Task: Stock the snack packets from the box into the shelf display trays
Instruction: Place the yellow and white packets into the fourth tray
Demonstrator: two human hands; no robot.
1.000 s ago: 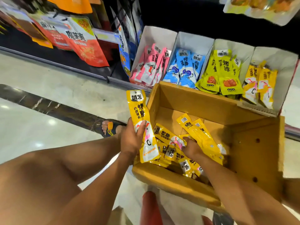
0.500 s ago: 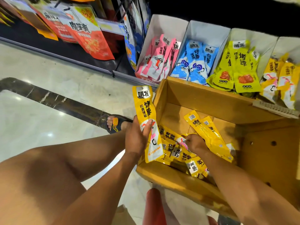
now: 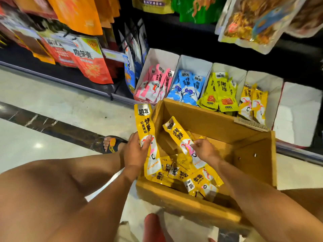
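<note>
Yellow packet (image 3: 145,123) juts up from the clasping left grip (image 3: 136,152) — right grip (image 3: 204,149) pinches a second packet (image 3: 178,135) over the box (image 3: 209,119).

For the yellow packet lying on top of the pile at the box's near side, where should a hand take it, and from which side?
Probably pinch the yellow packet across its narrow width at mid-length, coming from above: it lies flat on the pile, and the box walls block sideways approaches.

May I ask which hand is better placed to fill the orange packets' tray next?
Right hand, probably: its packet is nearer that tray; the left hand's second packet is at the box's left wall.
</note>
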